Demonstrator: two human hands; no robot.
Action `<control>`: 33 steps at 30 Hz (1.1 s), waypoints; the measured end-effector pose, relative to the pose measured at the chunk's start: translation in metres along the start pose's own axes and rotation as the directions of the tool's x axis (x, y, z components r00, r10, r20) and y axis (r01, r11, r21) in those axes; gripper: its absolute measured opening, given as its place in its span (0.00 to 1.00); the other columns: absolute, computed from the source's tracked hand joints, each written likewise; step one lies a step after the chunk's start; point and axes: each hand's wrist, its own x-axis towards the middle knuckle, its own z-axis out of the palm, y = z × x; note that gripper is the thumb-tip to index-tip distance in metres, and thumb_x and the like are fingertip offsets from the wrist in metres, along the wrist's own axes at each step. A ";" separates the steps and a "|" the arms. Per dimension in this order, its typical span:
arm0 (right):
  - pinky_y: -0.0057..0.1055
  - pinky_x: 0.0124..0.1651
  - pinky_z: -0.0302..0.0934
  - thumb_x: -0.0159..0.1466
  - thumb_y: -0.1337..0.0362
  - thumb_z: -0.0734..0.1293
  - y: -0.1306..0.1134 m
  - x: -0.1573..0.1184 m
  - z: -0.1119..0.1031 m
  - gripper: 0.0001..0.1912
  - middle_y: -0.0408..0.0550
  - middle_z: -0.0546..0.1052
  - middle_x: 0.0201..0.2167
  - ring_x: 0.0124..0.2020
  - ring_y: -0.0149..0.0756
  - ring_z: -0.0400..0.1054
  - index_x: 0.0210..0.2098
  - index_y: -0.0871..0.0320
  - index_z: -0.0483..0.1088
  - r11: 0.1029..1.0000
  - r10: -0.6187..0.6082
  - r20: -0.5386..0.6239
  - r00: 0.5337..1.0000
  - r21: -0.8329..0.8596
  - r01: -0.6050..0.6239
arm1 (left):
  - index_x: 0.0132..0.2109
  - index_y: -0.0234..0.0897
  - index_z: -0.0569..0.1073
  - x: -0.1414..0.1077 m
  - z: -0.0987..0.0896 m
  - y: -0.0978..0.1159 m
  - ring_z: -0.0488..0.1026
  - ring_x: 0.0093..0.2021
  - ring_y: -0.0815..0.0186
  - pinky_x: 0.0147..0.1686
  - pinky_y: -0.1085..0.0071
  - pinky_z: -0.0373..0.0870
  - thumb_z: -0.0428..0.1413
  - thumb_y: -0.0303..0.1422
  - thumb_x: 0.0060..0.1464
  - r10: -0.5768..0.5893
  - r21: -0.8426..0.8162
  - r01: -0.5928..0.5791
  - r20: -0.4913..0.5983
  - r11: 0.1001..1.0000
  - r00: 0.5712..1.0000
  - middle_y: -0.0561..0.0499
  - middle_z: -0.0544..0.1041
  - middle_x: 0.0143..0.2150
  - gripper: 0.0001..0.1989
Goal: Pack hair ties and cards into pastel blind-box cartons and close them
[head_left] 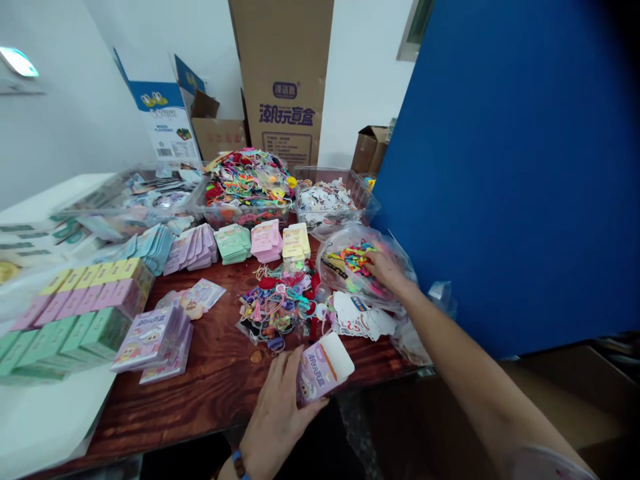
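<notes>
A small purple box (318, 373) with its white end flap raised is held in my left hand (281, 400), low over the table's front edge. My right hand (387, 270) reaches into a clear plastic bag (400, 250) of bright colourful pieces (354, 257); its fingertips are among the pieces, and what they hold, if anything, is too small to tell. Between the hands lie a pile of hair ties and trinkets (273, 303) and some white printed cards (363, 317). Two stacked groups of purple boxes (150, 337) lie left of my left hand.
Clear bins (335, 217) with trinkets and cards line the back, with flat cartons (233, 243) stacked before them. Rows of green boxes (65, 343) and pink-yellow boxes (90, 290) stand left. A blue panel (510, 173) rises at the right.
</notes>
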 end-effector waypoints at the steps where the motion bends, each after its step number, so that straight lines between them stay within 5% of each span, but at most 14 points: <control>1: 0.31 0.35 0.55 0.63 0.66 0.63 0.001 0.001 0.003 0.09 0.51 0.79 0.31 0.32 0.39 0.69 0.34 0.58 0.76 1.000 -0.003 -0.006 1.000 0.022 0.003 | 0.67 0.38 0.58 0.000 -0.001 -0.001 0.63 0.67 0.50 0.66 0.48 0.62 0.62 0.34 0.53 -0.010 -0.009 0.010 0.005 1.000 1.000 0.39 0.66 0.65 0.37; 8: 0.30 0.26 0.52 0.67 0.58 0.56 0.016 -0.003 -0.005 0.19 0.45 0.73 0.21 0.23 0.34 0.64 0.33 0.59 0.75 0.975 0.067 -0.048 0.997 0.216 -0.055 | 0.67 0.39 0.57 0.003 -0.009 0.000 0.65 0.65 0.49 0.65 0.46 0.63 0.61 0.36 0.54 -0.036 -0.056 0.036 -0.001 0.998 0.999 0.37 0.66 0.65 0.36; 16: 0.29 0.26 0.46 0.55 0.67 0.69 0.012 0.001 0.004 0.09 0.42 0.67 0.15 0.20 0.30 0.56 0.19 0.58 0.69 0.972 0.054 0.030 0.998 0.229 -0.060 | 0.67 0.36 0.58 0.001 -0.005 -0.003 0.61 0.68 0.48 0.67 0.45 0.59 0.62 0.36 0.52 -0.071 -0.038 0.072 0.011 0.997 0.997 0.36 0.63 0.67 0.38; 26: 0.29 0.21 0.48 0.58 0.56 0.64 0.025 -0.006 -0.013 0.16 0.43 0.68 0.14 0.17 0.30 0.57 0.28 0.62 0.77 0.846 0.130 0.030 0.991 0.518 -0.127 | 0.66 0.40 0.59 0.005 -0.007 0.002 0.65 0.65 0.50 0.65 0.47 0.62 0.63 0.34 0.51 -0.034 -0.099 0.033 -0.016 0.995 0.999 0.39 0.67 0.64 0.37; 33: 0.27 0.19 0.48 0.52 0.47 0.70 -0.013 -0.029 -0.037 0.20 0.42 0.70 0.15 0.15 0.28 0.57 0.30 0.59 0.77 0.698 0.073 0.109 0.991 0.704 -0.129 | 0.62 0.41 0.63 0.013 -0.009 0.005 0.70 0.59 0.52 0.60 0.51 0.68 0.64 0.34 0.50 -0.095 -0.136 0.083 -0.089 0.987 0.992 0.42 0.71 0.59 0.34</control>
